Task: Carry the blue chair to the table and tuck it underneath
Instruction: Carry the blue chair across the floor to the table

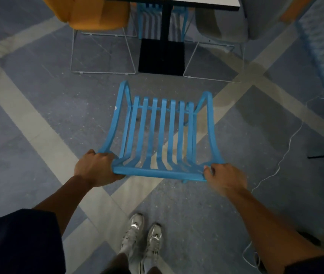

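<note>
The blue chair (pixel 162 135) is held by the top bar of its back, with the left hand (pixel 96 168) wrapped around the left corner and the right hand (pixel 223 177) wrapped around the right corner. The chair is seen in front of the white shoes (pixel 141 237), over the grey floor (pixel 38 107), a short way from the table (pixel 177 1). An orange chair (pixel 98 14) and a grey chair (pixel 226 22) are parked at the table's sides.
</note>
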Demonstrator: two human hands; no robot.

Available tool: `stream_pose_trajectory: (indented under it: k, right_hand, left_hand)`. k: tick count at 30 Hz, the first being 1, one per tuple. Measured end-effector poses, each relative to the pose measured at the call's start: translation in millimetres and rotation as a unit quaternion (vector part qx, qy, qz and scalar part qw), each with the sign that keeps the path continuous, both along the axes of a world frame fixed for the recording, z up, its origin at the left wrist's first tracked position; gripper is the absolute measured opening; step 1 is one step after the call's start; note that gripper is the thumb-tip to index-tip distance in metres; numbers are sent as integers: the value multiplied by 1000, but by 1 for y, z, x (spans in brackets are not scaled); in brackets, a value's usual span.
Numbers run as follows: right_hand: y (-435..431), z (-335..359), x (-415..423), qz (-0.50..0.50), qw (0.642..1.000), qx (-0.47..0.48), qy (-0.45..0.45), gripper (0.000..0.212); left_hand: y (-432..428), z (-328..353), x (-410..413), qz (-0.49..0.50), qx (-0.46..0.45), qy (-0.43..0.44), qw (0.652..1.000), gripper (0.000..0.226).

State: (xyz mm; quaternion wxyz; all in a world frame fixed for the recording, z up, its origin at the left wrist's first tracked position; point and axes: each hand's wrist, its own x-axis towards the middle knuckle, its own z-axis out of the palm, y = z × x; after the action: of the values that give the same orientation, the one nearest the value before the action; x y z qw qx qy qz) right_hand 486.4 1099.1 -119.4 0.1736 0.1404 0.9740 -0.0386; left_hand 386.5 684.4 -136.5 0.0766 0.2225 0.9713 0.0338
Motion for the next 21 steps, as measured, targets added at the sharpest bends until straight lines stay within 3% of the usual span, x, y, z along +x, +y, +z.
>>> stream_pose_trajectory:
  k: [5,10,13,21]
  right_hand:
    - [2,4,2,33,998,-31,32,48]
    - [3,4,0,32,998,-38,43,49]
    - [3,2,0,31,998,-36,40,49]
    - [4,-4,2,35,998,-24,55,45]
  left_hand:
    - [-3,9,2,-21,0,-10,1000,55]
    - [14,11,10,91,89,69,989,35]
    - [21,12,17,115,84,89,986,22]
    - [16,7,14,107,67,96,987,21]
